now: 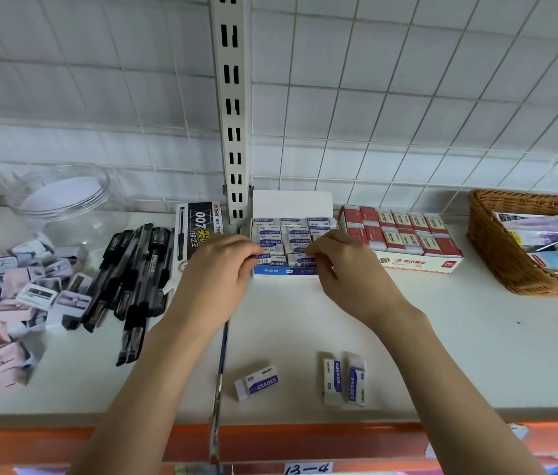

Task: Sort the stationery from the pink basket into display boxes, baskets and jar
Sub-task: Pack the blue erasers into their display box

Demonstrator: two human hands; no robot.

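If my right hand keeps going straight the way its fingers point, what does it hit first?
Most likely the blue eraser that the right hand already pinches at the display box front; beyond it, the left hand, though depth is unclear.

The blue eraser box (284,271) was printed cardboard. To its far left, the jar (61,197) was clear, glossy plastic; to its far right, the basket (497,255) was rough woven wicker. The shelf (442,337) under it looked smooth and matt, and the upright (233,108) behind it was painted metal.

Three loose erasers (344,378) (blue-white), two display boxes (418,265).
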